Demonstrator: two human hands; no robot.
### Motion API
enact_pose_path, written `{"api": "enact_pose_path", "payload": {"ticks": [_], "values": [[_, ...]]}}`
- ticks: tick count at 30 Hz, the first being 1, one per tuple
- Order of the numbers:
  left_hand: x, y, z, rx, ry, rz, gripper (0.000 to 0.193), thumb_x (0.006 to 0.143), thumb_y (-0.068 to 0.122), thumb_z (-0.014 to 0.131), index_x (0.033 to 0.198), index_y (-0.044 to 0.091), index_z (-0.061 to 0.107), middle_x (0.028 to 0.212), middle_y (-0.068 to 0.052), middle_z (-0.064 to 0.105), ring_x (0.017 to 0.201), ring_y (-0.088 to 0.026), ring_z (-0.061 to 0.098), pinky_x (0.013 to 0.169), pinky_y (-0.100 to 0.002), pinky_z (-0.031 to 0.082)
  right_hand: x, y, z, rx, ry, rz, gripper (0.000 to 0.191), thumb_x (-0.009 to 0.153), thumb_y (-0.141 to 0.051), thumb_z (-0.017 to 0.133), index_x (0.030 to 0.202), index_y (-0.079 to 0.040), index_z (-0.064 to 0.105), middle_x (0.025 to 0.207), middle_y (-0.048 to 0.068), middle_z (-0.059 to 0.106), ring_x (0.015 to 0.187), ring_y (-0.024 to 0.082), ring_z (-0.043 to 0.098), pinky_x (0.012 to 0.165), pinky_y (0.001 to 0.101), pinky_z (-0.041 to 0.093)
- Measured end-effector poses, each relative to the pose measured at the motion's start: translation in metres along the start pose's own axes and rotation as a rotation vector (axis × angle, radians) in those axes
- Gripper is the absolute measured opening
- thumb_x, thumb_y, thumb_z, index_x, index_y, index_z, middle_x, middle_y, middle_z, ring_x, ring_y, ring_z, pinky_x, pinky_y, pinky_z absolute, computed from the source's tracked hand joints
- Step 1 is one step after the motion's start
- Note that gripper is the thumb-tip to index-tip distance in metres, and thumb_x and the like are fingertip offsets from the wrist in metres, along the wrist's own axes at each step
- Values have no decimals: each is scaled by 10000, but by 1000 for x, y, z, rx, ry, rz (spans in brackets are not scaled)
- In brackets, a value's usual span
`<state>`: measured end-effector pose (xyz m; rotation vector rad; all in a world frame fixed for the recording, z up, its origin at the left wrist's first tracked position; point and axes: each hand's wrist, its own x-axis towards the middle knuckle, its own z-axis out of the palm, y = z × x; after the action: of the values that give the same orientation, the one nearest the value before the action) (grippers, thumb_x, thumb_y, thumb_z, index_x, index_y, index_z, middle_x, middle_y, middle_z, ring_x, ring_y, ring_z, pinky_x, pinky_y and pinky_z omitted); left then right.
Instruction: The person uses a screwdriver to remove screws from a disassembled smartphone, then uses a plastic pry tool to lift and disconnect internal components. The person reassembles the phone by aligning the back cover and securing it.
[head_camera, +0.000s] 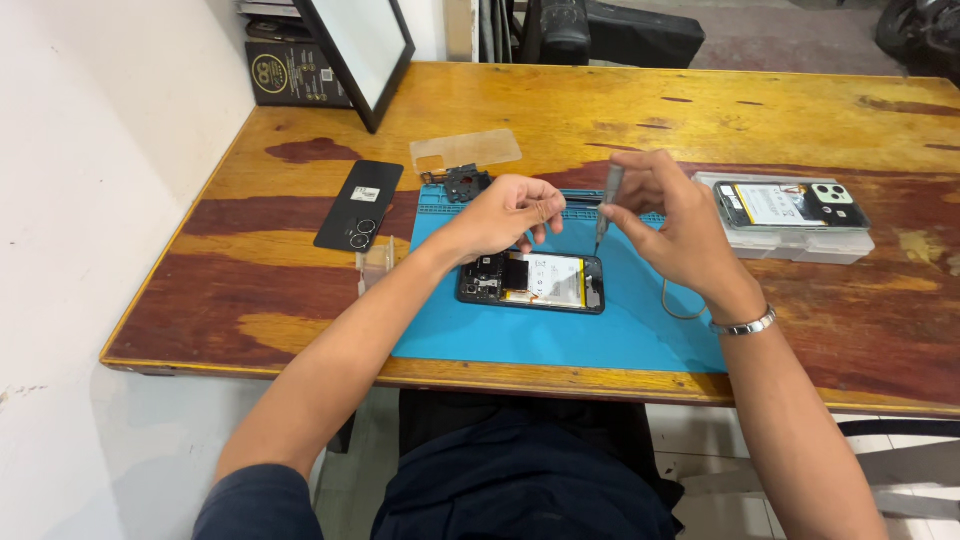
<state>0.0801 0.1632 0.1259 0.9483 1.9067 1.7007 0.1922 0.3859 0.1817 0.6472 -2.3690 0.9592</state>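
The right hand (672, 215) has its grip closed around a thin grey screwdriver (608, 205), pinched between thumb and fingers near the top of the shaft. The tool stands nearly upright, its tip pointing down at the right end of the opened phone (532, 282), just above it; whether the tip touches cannot be told. A silver bracelet (744, 325) circles the right wrist.

The left hand (505, 212) hovers over the left end of the phone, its fingers curled with the thumb and forefinger drawn close together. Whether that grip has anything in it cannot be told; if something is there, it is too small to see.

The phone lies flat, lengthwise, back off, with a white battery in the middle and dark circuitry at its left end. It rests on a blue mat (560, 335) that covers the near middle of the wooden worktop (620, 110).

At the mat's far edge, beside the left hand, sits a small black part (463, 184). Beyond it lies a clear, faintly tan sheet (466, 150). To the left of the mat a black back cover (359, 205) lies flat on the wood, camera holes toward the near end. To the right, well apart from the hands, a second opened phone (790, 204) rests on a clear plastic box (800, 244). A black-framed panel (357, 50) leans at the far left corner.
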Motion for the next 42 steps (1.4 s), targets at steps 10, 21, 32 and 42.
{"api": "enact_pose_path", "payload": {"ticks": [10,21,32,42], "values": [[5,-3,16,-156,125,-111,428,1037,437,512,1052,35,658,884,-24,678,672,-60,548,484,-219,467,-10,15,7,297,273,-157,416,1109,77,667,1293,-24,308,1202,216,638,1168,254,709,1007,348,624],[1,2,23,-72,115,-66,417,1022,442,529,1002,48,666,854,-14,671,621,-42,532,460,-205,431,-13,18,14,344,292,-152,451,1097,89,667,1282,-61,284,1213,239,630,1177,268,713,960,345,639],[1,5,23,-55,116,-63,417,1014,457,543,984,60,670,832,-5,673,618,-45,540,462,-208,422,-12,16,13,346,275,-157,431,1098,91,658,1248,-49,278,1227,256,639,1185,282,711,975,355,635],[1,8,23,-33,121,-72,437,1007,471,549,973,56,684,815,3,670,605,-41,536,460,-206,421,-12,11,14,316,257,-169,422,1088,87,650,1257,-51,288,1206,255,647,1152,288,725,978,363,644]]}}
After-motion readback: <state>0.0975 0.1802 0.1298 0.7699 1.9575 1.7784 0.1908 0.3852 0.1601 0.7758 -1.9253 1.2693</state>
